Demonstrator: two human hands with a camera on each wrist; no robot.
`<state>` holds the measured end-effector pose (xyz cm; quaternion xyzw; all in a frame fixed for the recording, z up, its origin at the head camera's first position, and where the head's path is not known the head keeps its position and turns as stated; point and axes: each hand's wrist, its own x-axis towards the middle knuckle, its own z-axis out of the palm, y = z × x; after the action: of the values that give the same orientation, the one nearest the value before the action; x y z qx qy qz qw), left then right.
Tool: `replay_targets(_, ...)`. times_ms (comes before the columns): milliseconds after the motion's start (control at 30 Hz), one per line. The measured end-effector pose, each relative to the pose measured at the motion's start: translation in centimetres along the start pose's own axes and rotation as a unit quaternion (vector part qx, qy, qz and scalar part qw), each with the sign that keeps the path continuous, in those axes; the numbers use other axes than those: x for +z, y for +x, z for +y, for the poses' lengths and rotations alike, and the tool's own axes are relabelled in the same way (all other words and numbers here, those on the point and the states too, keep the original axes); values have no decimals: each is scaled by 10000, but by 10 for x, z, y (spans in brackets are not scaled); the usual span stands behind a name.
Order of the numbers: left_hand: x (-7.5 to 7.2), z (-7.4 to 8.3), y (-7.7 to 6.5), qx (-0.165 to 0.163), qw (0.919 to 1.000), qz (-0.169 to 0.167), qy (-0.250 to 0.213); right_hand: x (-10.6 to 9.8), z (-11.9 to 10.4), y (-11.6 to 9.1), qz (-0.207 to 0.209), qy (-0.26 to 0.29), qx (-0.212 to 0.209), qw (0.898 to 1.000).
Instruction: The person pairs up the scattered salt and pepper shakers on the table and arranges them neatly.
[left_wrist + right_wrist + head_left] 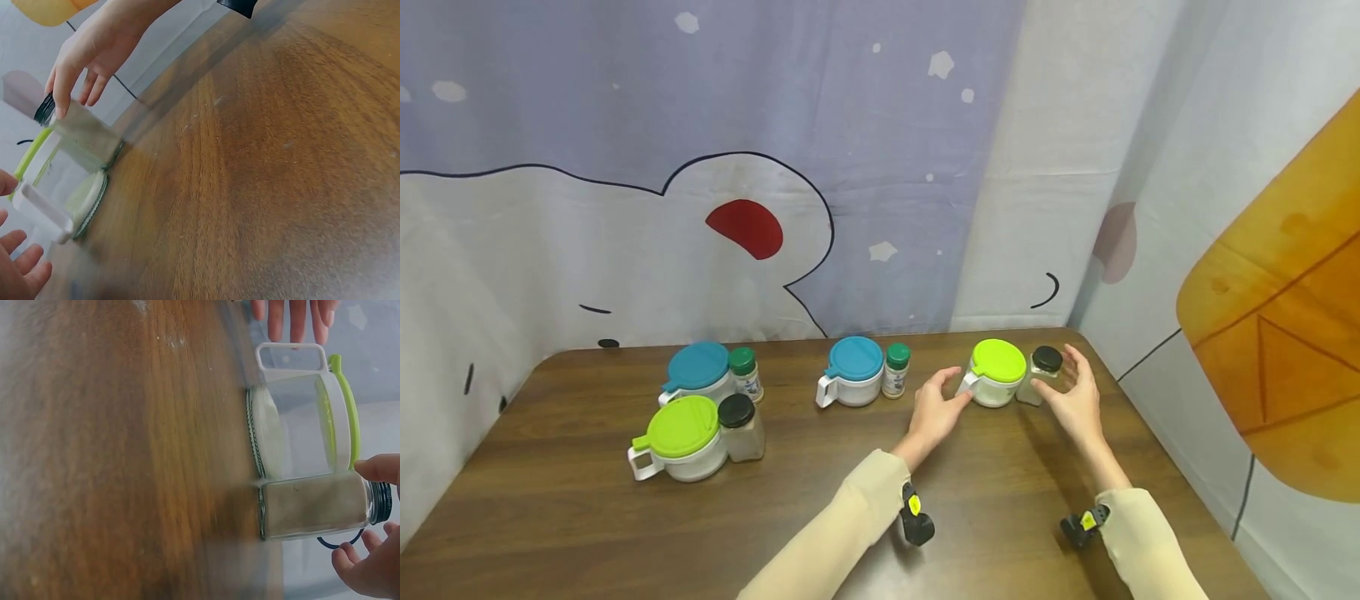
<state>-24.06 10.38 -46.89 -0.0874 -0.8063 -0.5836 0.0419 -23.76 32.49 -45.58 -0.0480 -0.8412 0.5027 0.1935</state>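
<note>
A glass condiment pot with a lime-green lid (998, 361) and white handle (292, 359) stands upright at the back right. Beside it, almost touching, is a square glass jar (315, 503) with a black screw cap (1047, 359) and pale brown contents. My left hand (937, 414) is by the pot's handle, fingers spread; the left wrist view shows them apart from the pot, though the thumb's contact is unclear. Around the jar's upper part my right hand (1077, 404) stands with thumb and fingers apart; its thumb (378, 467) is close to the jar's shoulder.
A blue-lidded pot (856, 359) and a green-capped shaker (896, 371) stand mid-back. Farther left are another blue-lidded pot (697, 367), a shaker (746, 374), a green-lidded pot (682, 427) and a black-capped jar (742, 428). A printed curtain (895, 167) hangs behind the wooden table (625, 533).
</note>
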Motion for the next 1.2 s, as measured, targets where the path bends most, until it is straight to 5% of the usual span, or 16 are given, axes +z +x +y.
replay_targets(800,16,-10,7,25,9994,341,12,15,9,3,-39,-29,37,10000)
replay_targets(1200,20,-17,7,315,9988,95,349,21,18,4,115,46,-13,9999)
